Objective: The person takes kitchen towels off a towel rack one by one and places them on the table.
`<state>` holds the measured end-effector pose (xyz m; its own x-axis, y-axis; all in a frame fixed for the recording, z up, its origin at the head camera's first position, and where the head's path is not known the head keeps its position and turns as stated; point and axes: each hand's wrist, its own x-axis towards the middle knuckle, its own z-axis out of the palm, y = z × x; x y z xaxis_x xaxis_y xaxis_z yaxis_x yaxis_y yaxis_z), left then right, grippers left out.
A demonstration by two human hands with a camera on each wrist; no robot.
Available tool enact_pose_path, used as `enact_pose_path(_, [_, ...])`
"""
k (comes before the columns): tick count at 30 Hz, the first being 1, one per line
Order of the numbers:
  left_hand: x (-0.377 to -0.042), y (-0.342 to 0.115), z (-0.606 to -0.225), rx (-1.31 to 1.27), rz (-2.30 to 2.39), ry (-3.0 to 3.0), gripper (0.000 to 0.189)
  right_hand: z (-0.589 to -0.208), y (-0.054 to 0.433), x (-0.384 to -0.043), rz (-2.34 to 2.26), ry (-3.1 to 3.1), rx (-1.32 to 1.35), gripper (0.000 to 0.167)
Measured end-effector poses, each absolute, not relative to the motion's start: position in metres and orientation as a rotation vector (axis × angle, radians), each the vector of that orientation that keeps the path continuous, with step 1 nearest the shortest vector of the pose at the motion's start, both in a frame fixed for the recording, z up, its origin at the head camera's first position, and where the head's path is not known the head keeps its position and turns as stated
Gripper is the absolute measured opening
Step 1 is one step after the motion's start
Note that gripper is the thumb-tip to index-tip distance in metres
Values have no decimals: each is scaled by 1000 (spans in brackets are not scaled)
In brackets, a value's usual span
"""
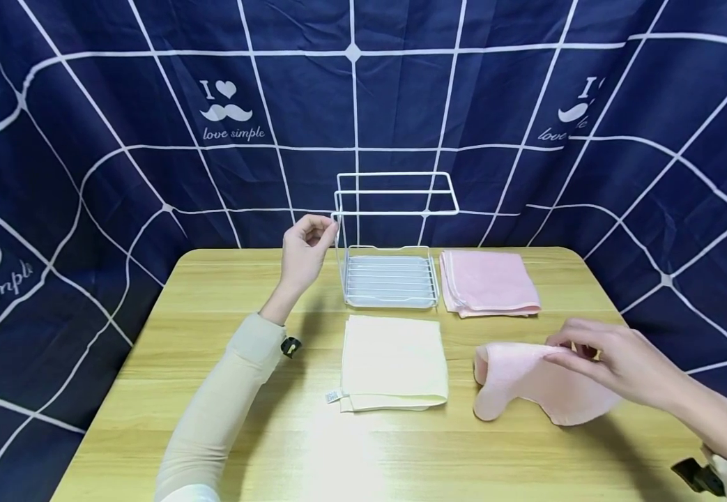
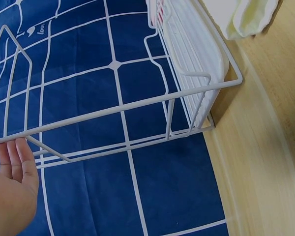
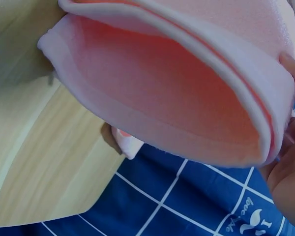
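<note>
With fingers and thumb, my left hand (image 1: 305, 252) grips the upright wire at the left side of a white wire rack (image 1: 394, 213). The rack stands at the back of the table over a pale tray (image 1: 388, 301). On the right, my right hand (image 1: 614, 355) pinches a pink cloth (image 1: 526, 369) by its upper edge. That cloth hangs folded and drooping over the table; in the right wrist view its layers gape apart. A cream cloth (image 1: 394, 362) with a small tag lies folded in front of the rack. Another pink cloth (image 1: 491, 282) lies folded right of the rack.
The wooden table (image 1: 212, 293) has rounded back corners. A dark blue curtain (image 1: 300, 104) with white grid lines surrounds its back and sides. Dark straps (image 1: 291, 346) are worn on both wrists.
</note>
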<state>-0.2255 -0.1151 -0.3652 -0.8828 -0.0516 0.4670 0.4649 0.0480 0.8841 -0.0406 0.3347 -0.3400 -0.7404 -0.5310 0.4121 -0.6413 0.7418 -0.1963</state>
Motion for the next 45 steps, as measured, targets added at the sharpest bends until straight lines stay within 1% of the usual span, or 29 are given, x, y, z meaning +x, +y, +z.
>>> enact_pose_path(1, [-225,-115,-365,-413,-1896,-1959,8,-341,335,-43,466,-2609,917,28])
enact_pose_path(3, [-224,-115,-365,-412,-1902,-1957,8,-342,335,-49,461,-2597,936,30])
enact_pose_path(6, [-224,-115,-365,-418,-1898,-1961,9,-346,337,-58,445,-2577,964,16])
enact_pose_path(8, [-224,-114,-365,-424,-1892,-1961,10,-349,338,-64,442,-2571,967,10])
enact_pose_path(10, [-225,-114,-366,-432,-1888,-1955,9,-351,338,-69,447,-2576,955,14])
enact_pose_path(15, [-224,-114,-365,-444,-1884,-1957,9,-360,338,-81,475,-2590,916,39])
enact_pose_path(23, [-225,-114,-366,-429,-1898,-1954,10,-377,342,-99,474,-2618,904,35])
enact_pose_path(29, [-224,-114,-365,-421,-1896,-1958,13,-386,339,-107,454,-2643,929,32])
enact_pose_path(35, [-223,-114,-365,-420,-1896,-1956,11,-396,337,-111,469,-2680,950,28])
enact_pose_path(45, [-225,-115,-366,-443,-1880,-1952,10,-412,336,-117,439,-2802,841,19])
